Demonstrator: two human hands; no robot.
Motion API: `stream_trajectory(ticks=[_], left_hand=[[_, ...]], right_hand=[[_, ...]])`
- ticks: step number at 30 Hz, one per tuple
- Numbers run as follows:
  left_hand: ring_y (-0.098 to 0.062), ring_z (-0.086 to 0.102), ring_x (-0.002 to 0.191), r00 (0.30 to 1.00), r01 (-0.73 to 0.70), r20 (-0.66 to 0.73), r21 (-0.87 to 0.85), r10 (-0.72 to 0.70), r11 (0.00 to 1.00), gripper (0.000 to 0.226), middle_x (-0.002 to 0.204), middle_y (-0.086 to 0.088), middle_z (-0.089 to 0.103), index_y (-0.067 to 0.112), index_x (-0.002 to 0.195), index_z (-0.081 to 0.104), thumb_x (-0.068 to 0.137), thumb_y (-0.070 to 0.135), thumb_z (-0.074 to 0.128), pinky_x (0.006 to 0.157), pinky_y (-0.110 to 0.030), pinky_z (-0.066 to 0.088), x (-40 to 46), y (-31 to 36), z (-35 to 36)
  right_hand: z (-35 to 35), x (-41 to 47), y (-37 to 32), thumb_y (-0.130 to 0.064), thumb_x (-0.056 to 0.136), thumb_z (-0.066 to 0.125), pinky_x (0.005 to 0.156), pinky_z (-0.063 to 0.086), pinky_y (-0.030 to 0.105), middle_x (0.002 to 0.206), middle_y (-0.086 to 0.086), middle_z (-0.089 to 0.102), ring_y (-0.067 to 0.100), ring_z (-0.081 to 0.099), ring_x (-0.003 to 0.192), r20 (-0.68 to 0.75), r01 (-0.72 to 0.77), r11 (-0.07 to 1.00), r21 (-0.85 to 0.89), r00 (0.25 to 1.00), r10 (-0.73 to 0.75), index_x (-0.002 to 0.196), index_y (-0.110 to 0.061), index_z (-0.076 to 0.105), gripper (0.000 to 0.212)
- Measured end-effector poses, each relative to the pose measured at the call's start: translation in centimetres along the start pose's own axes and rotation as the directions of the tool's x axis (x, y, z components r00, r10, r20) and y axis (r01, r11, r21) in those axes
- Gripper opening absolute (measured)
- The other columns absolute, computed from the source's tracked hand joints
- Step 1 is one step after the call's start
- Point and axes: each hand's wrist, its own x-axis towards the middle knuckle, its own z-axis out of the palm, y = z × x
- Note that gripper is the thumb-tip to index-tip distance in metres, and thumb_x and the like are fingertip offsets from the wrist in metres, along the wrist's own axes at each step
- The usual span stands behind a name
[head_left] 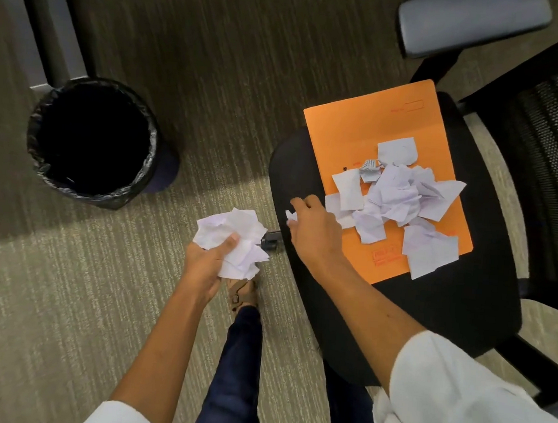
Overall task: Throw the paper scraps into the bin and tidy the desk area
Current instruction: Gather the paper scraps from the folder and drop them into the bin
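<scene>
My left hand grips a crumpled bunch of white paper scraps above the carpet, to the right of the bin. The bin is round, lined with a black bag, and looks dark inside. My right hand holds a small white scrap in its fingers at the left edge of the chair seat. A pile of several white paper scraps lies on an orange folder that rests on the black chair seat.
The office chair has a mesh back at the right and a grey armrest at the top. A grey cabinet stands at the upper left behind the bin. My leg and sandalled foot stand on the striped carpet.
</scene>
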Motion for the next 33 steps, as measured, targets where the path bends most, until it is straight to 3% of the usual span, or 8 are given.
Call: stream_trajectory(ticks=[4,8,10,16,22,25,29,33], left_hand=[[-0.021,0.076,0.084,1.000,0.001,-0.010,0.047,0.000,0.999,0.026,0.096,-0.002,0.076,0.017,0.099,0.067,0.083,-0.002,0.075,0.066,-0.040,0.063,0.3,-0.4,-0.3],[-0.022,0.076,0.083,1.000,0.028,0.000,0.053,-0.028,0.998,0.026,0.092,0.000,0.078,0.019,0.099,0.068,0.082,0.001,0.077,0.064,-0.040,0.062,0.3,-0.9,0.5],[-0.022,0.076,0.083,0.999,0.036,0.002,0.054,-0.036,0.998,0.026,0.094,-0.001,0.077,0.019,0.097,0.067,0.081,0.001,0.078,0.060,-0.039,0.063,0.2,-1.2,1.1],[-0.016,0.077,0.076,0.998,0.015,0.057,0.076,-0.019,0.997,0.027,0.081,0.008,0.079,0.020,0.098,0.067,0.080,0.004,0.079,0.055,-0.034,0.061,0.2,-1.5,2.8],[-0.018,0.077,0.079,0.997,0.011,0.073,0.118,-0.019,0.993,0.028,0.090,0.001,0.078,0.021,0.099,0.068,0.079,0.007,0.081,0.058,-0.036,0.061,-0.1,-1.9,4.0],[-0.023,0.076,0.087,0.997,0.011,0.076,0.137,-0.021,0.991,0.029,0.102,-0.006,0.075,0.021,0.100,0.067,0.079,0.009,0.082,0.069,-0.044,0.063,-0.2,-1.9,4.5],[-0.033,0.072,0.099,0.995,0.025,0.092,0.136,-0.038,0.990,0.032,0.110,-0.011,0.073,0.018,0.104,0.066,0.079,0.009,0.082,0.084,-0.058,0.059,-0.2,-1.8,5.2],[-0.034,0.071,0.101,0.993,0.038,0.107,0.126,-0.052,0.991,0.034,0.112,-0.013,0.072,0.016,0.108,0.065,0.080,0.007,0.081,0.087,-0.061,0.057,-0.3,-1.9,5.6]], right_hand=[[-0.2,-0.7,0.7,-0.019,0.101,0.060,0.075,0.059,0.043,0.103,0.007,0.071,0.028,0.068,0.091,-0.036,-0.020,0.988,0.154,0.999,0.026,0.114,-0.015,0.069,0.016],[-3.0,-3.1,3.3,-0.034,0.092,0.073,0.063,0.045,0.006,0.080,-0.016,0.069,-0.001,0.066,0.071,-0.261,-0.144,0.817,0.558,0.904,0.338,0.095,-0.025,0.073,0.009],[-4.9,-3.0,5.4,-0.037,0.090,0.075,0.066,0.044,0.006,0.086,-0.017,0.070,-0.002,0.065,0.077,-0.277,-0.166,0.741,0.651,0.857,0.435,0.095,-0.027,0.075,0.012],[-6.9,0.7,7.5,-0.029,0.083,0.083,0.102,0.047,0.035,0.134,0.006,0.066,0.021,0.057,0.126,-0.150,-0.133,0.885,0.447,0.964,0.221,0.089,-0.016,0.081,0.015],[-5.7,2.5,6.6,-0.029,0.087,0.080,0.094,0.051,0.034,0.135,0.006,0.065,0.025,0.062,0.121,-0.173,-0.193,0.968,0.158,0.960,0.220,0.097,-0.011,0.081,0.021],[-5.5,2.5,6.5,-0.021,0.088,0.079,0.079,0.047,0.024,0.109,0.012,0.075,0.027,0.070,0.098,-0.183,-0.181,0.955,0.235,0.957,0.226,0.095,-0.007,0.080,0.015],[-6.2,1.2,7.2,-0.006,0.086,0.074,0.076,0.055,0.030,0.087,0.010,0.075,0.025,0.069,0.083,-0.263,-0.082,0.918,0.387,0.945,0.196,0.083,-0.004,0.074,0.004],[-7.3,-1.0,8.3,-0.011,0.077,0.087,0.062,0.051,0.007,0.087,-0.008,0.067,0.002,0.069,0.071,-0.221,-0.116,0.699,0.706,0.901,0.373,0.093,-0.018,0.057,0.034]])
